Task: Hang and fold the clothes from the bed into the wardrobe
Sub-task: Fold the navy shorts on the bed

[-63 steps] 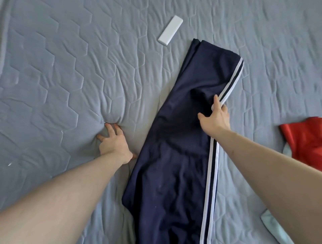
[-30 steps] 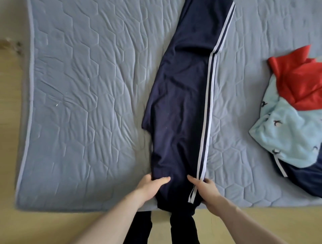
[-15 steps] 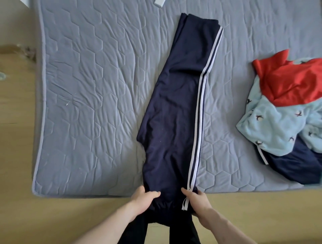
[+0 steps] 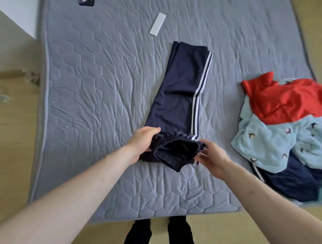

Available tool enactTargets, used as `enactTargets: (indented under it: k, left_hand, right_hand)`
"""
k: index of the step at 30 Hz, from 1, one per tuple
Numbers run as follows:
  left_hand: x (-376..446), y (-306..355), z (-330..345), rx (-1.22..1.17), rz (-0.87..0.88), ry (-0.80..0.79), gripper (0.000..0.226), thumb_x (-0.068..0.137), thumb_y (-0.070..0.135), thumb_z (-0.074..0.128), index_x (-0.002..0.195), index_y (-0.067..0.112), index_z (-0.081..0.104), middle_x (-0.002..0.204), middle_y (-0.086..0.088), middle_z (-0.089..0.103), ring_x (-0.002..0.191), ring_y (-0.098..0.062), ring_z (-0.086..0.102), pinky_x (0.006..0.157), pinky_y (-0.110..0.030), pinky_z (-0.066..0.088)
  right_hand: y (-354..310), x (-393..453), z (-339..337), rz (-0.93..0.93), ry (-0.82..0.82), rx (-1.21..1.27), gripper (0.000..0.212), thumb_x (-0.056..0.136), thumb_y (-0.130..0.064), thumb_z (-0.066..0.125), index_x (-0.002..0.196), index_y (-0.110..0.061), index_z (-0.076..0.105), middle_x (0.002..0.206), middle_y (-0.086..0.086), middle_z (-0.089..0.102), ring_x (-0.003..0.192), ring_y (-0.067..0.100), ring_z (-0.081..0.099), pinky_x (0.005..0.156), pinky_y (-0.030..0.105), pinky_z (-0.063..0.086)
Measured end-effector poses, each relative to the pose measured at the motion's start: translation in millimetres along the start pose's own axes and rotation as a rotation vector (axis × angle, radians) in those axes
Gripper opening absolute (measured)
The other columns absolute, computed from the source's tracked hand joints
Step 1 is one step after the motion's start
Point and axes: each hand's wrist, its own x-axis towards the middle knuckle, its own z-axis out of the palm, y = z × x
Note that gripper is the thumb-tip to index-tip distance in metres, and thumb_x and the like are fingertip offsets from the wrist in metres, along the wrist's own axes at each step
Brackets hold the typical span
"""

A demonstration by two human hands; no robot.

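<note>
Trousers [image 4: 176, 97] were the job item: navy w/ white side stripes, laid lengthwise mid-bed [image 4: 87, 87], far end flat near the white slim box [image 4: 157, 24]. The near end, an elasticated gathered hem or waistband, was lifted and doubled back over the flat part, prob to start a fold toward the far end. All places below are rel. to the trousers.

Bed: grey quilted cover, it carried everything, flat enough to serve as a folding surface.

Clothes pile [image 4: 282, 125] sat well to the right, apart from the trousers: red top uppermost, pale blue bird-print piece under it, dark navy item at the bottom. Likely queued for later.

L hand [image 4: 144, 141] gripped the left side of the raised end, thumb on top, fingers under the cloth. R hand [image 4: 211, 156] was at the right side by the stripe end, fingers curled and pinching the edge, I think; contact was partly hidden. Both hands were at the corners, presumably to keep the edge square while it travelled.

White slim box lay just beyond the far end, not touching. A dark object [image 4: 86, 2] at the bed's far edge was too cropped to ID.
</note>
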Motion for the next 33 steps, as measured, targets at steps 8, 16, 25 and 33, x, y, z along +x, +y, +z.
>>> enactTargets:
  k: [8,16,25,33]
  left_hand:
    - [67.5,31.5,-2.8,-0.170,-0.112,0.114,0.023,0.100,0.038,0.059,0.115,0.020,0.062,0.114,-0.011,0.068,0.091,-0.030,0.075,0.080,-0.039,0.063]
    - [92.4,-51.7,-11.3,0.391,-0.238,0.190,0.080,0.087,0.036,0.075,0.153,0.011,0.038,0.149,-0.009,0.052,0.134,-0.029,0.052,0.103,-0.032,0.040]
    - [114.3,-89.3,-10.2,0.434,-0.305,0.108,0.069,0.087,0.054,0.072,0.139,0.012,0.054,0.134,-0.004,0.062,0.118,-0.026,0.061,0.097,-0.034,0.049]
    - [59.9,-97.8,-16.3,0.537,-0.378,-0.032,0.064,0.078,0.047,0.076,0.123,0.007,0.058,0.119,-0.003,0.063,0.105,-0.024,0.062,0.095,-0.035,0.051]
  right_hand:
    - [-40.0,46.4,27.5,0.054,0.044,0.029,0.024,0.106,-0.039,0.050,0.127,-0.029,0.044,0.116,0.013,0.067,0.083,0.032,0.078,0.074,0.043,0.065]
    - [21.1,89.7,12.3,-0.055,0.253,-0.752,0.088,0.088,-0.044,0.072,0.158,-0.012,0.029,0.147,0.007,0.054,0.130,0.029,0.057,0.105,0.035,0.045]
    - [47.6,116.4,6.7,-0.048,0.249,-0.778,0.052,0.091,-0.036,0.070,0.136,-0.012,0.058,0.123,0.006,0.069,0.114,0.028,0.065,0.097,0.033,0.049]
    - [64.9,68.5,-29.6,0.098,0.104,-0.825,0.015,0.083,-0.020,0.070,0.096,-0.014,0.074,0.091,0.005,0.074,0.084,0.023,0.069,0.078,0.033,0.057]
